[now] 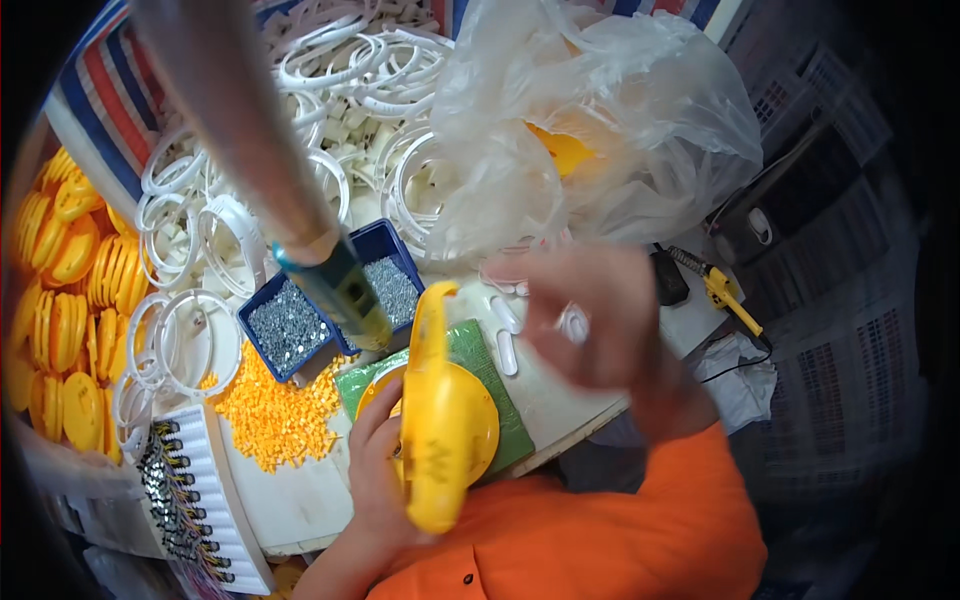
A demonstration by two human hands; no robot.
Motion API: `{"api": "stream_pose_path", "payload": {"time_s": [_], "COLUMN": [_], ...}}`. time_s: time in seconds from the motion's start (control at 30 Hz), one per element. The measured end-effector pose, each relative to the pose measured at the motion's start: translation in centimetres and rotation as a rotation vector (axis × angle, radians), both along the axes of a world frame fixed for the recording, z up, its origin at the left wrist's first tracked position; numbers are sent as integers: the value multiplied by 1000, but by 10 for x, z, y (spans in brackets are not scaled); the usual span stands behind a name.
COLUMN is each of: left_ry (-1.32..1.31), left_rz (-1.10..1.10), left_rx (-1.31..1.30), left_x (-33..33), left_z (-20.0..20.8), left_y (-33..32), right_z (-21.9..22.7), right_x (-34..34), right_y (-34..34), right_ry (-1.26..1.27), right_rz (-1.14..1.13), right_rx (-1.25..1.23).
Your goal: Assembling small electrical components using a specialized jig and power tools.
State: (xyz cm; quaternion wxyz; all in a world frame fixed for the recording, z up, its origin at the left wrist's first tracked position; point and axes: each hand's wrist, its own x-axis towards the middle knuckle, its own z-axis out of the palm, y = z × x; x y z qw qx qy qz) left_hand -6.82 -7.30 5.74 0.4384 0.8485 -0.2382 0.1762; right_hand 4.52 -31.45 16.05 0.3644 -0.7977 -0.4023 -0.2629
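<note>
My left hand [378, 470] is closed round the side of a yellow plastic housing [436, 430], which stands edge-on with a curved lip at its top. Behind it a round yellow shell [478, 415] lies on a green mat [505, 435]; the standing housing partly hides it. My right hand [595, 315] is raised off to the right, smeared by motion, above small white oval parts [507, 352]. Its fingers are too blurred to show whether they hold anything. An electric screwdriver [335, 285] hangs tip down, just beyond the housing.
Blue bins [378, 238] hold small metal screws. Beside them lie a heap of small yellow pieces [278, 410], many white rings [232, 240] and stacked yellow shells [62, 325]. A clear plastic bag [640, 110] fills the far right. A yellow-handled soldering iron [728, 295] rests at the right.
</note>
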Motion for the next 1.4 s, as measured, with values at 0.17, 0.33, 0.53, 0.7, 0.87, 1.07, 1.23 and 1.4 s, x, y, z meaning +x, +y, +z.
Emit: {"api": "stream_pose_path", "payload": {"time_s": [0.17, 0.33, 0.53, 0.7, 0.87, 1.07, 1.23, 1.4], "left_ry": [449, 442, 487, 503, 366, 434, 469, 677], "left_rz": [-13, -9, -40, -59, -125, -153, -212, -155], "left_rx": [-367, -189, -256, -382, -174, -151, -124, -201], "left_x": [-42, -62, -59, -61, -37, -49, -48, -47], "left_z": [-25, -26, -26, -13, -10, -2, -23, -36], "left_y": [33, 43, 43, 42, 37, 39, 44, 56], "right_z": [75, 163, 114, 23, -32, -37, -85, -10], "right_x": [176, 295, 277, 247, 346, 359, 378, 219], "right_y": [-63, -141, -77, -30, -39, -50, -112, -69], "right_ry": [338, -307, 81, 1, -98, 356, 133, 167], "right_rz": [-574, -1231, -981, -930, -823, -614, -650, -481], "right_rx": [-879, -396, -631, -463, -429, -93, 155, -505]}}
